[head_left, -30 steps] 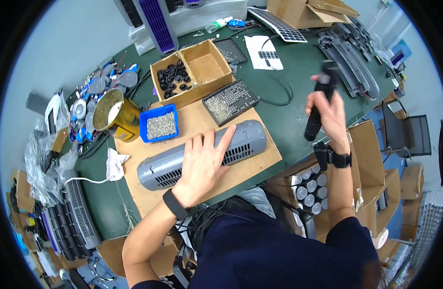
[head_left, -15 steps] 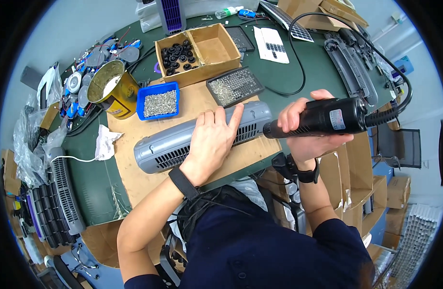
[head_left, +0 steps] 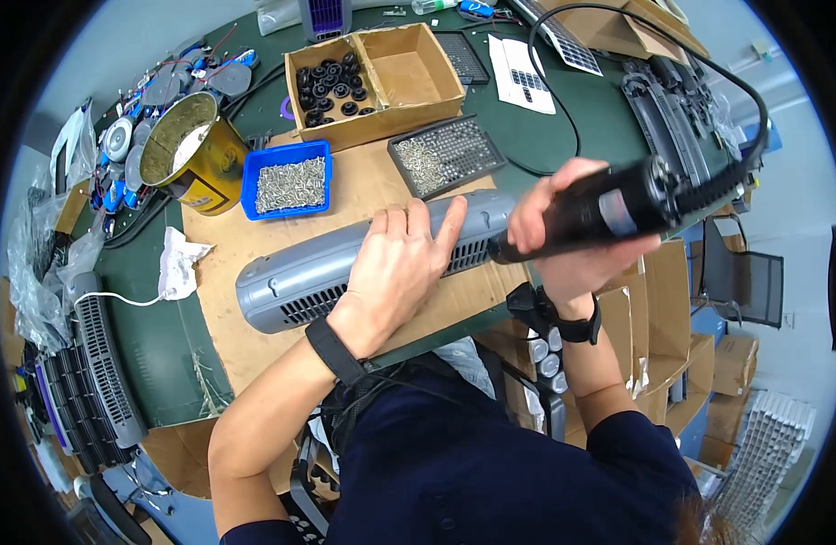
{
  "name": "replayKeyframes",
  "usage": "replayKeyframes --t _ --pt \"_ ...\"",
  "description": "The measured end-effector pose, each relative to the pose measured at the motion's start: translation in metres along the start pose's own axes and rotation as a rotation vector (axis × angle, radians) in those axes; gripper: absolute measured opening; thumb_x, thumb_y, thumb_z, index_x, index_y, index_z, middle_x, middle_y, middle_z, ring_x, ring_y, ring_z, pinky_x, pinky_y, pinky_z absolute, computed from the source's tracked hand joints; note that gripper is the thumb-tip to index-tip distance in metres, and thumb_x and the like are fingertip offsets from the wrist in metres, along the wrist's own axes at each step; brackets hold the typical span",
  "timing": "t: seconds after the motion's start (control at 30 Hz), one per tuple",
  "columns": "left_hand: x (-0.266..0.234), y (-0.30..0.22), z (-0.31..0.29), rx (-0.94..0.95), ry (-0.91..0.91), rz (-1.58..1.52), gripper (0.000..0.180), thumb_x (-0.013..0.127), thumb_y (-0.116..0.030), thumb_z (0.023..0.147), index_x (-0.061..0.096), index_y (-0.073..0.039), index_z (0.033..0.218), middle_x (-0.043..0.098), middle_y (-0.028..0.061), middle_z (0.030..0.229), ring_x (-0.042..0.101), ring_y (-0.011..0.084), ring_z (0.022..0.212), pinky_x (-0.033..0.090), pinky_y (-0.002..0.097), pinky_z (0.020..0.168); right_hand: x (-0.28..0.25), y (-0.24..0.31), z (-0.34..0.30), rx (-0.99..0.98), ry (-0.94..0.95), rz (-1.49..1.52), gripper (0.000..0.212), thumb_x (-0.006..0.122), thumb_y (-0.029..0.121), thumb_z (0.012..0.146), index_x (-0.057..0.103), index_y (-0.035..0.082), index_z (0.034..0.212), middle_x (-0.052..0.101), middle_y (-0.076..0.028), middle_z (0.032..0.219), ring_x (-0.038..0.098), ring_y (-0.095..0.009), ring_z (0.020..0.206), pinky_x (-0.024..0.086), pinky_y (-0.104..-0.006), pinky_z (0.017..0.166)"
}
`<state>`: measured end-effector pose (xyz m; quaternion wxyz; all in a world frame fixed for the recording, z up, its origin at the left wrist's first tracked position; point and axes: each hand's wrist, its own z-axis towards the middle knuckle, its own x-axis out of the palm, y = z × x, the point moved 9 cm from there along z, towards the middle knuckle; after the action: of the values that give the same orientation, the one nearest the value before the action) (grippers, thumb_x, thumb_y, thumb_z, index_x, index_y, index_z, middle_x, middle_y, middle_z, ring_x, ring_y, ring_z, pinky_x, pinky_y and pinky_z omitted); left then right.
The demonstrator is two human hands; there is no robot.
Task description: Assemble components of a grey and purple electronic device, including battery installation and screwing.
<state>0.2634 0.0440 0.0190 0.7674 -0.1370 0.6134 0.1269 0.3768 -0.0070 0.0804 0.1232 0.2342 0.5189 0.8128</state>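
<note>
A long grey plastic housing (head_left: 309, 261) with slotted vents lies at a slant on a cardboard sheet (head_left: 227, 336). Across its middle rests my left hand (head_left: 396, 263), fingers stretched out and spread, pressing on the top. My right hand (head_left: 572, 227) is wrapped round a black corded electric screwdriver (head_left: 591, 213), slightly blurred. The screwdriver's nose is at the housing's right end; the bit and any screw there are hidden. Behind the housing sit a blue tray (head_left: 291, 211) of small screws and a dark screw tray (head_left: 454, 156) with rows of holes.
A divided cardboard box (head_left: 418, 104) holds black round parts. Left of it stand a yellow tin (head_left: 209, 168) and wired motors (head_left: 168, 86). More grey housings (head_left: 109, 363) lie at the left edge and others (head_left: 668, 127) at the far right. The screwdriver's thick cable (head_left: 750, 91) arches above the table.
The screwdriver has tilted, its rear end going up and a little left. My left hand stays on the housing. The whole view has shifted slightly.
</note>
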Motion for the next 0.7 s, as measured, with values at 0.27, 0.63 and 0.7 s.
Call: replayKeyframes --t 0.27,0.63,0.7 --pt "0.0 0.0 -0.002 -0.011 -0.082 0.058 0.082 0.071 -0.016 0.065 0.041 -0.01 0.141 0.057 0.0186 0.102 0.06 0.0322 0.093 0.049 0.0395 0.085 0.016 0.007 -0.009 -0.059 0.174 0.005 0.082 0.046 0.087 0.073 0.044 0.007 0.092 0.046 -0.005 0.053 0.039 -0.015 0.041 0.035 -0.0301 0.04" --pt "-0.025 0.018 -0.026 -0.099 -0.101 -0.234 0.098 0.082 -0.013 0.055 0.039 -0.013 0.143 0.054 0.0184 0.115 0.055 0.0344 0.105 0.044 0.043 0.094 0.013 0.027 -0.003 -0.154 0.148 0.113 0.1 0.034 0.093 0.071 0.046 0.001 0.11 0.049 -0.007 0.059 0.045 -0.017 0.045 0.041 -0.0318 0.046" --pt "-0.044 0.036 -0.045 -0.125 -0.12 -0.257 0.107 0.088 -0.014 0.048 0.038 -0.013 0.143 0.053 0.0167 0.115 0.052 0.0348 0.11 0.038 0.0473 0.104 0.025 0.054 -0.004 -0.271 0.225 0.278 0.103 0.031 0.094 0.069 0.046 0.002 0.114 0.05 -0.006 0.059 0.047 -0.018 0.045 0.043 -0.0318 0.045"
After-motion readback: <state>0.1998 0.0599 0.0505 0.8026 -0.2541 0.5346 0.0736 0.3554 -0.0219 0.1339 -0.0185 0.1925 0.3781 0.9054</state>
